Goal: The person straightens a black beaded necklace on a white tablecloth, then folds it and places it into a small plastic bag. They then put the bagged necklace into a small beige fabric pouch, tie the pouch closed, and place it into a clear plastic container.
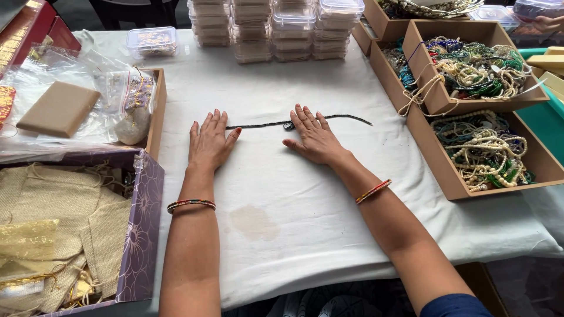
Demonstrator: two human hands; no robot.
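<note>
My left hand [208, 144] lies flat on the white cloth [276, 194], fingers spread, holding nothing. My right hand [314, 138] lies flat too, its fingertips on a thin black necklace [264, 124] stretched straight between my hands. Boxes of beads [476, 70] sit far right.

The scene is taken up by a tabletop [305, 194] covered with a white cloth [329, 176], on which a faint brownish stain [254, 222] is seen near the front edge. The cloth is hung over the front and the right side of the tabletop, where it is creased. Even, soft light is cast over the surface, and only weak shadows are thrown. Beyond the far edge, a strip of grey floor [79, 14] and the dark legs of a chair [138, 10] are seen. Walls and windows are not shown.
</note>
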